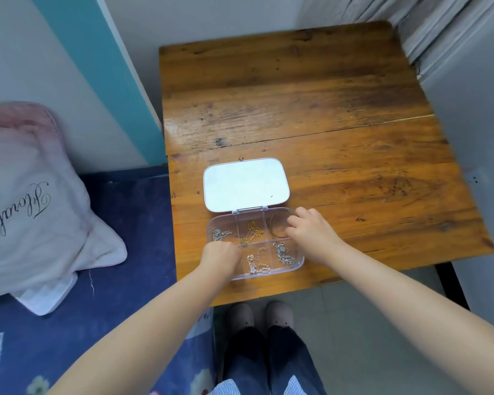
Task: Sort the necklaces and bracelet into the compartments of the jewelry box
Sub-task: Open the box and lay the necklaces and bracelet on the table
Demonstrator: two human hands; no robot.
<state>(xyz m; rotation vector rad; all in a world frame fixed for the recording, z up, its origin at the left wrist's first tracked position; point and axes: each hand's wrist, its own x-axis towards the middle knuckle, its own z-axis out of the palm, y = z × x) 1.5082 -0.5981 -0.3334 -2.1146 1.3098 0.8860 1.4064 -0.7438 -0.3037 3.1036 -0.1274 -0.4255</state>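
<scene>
A clear jewelry box (297,266) lies open near the wooden table's front edge, its white lid (246,184) folded back. A silver necklace (220,233) fills the back left compartment, a gold necklace (253,232) the back middle one. A gold bracelet (277,228) sits in the back right compartment under my right hand (311,233), whose fingers pinch it. In the front row lie a rose-gold chain (257,262) and a silver pendant necklace (284,253). My left hand (220,256) is curled on the box's front left corner and hides that compartment.
The wooden table (325,124) stands against a wall. A bed with a blue sheet (120,252) and a pink pillow (32,201) lies to the left. My legs and slippers (260,315) are below the table's front edge.
</scene>
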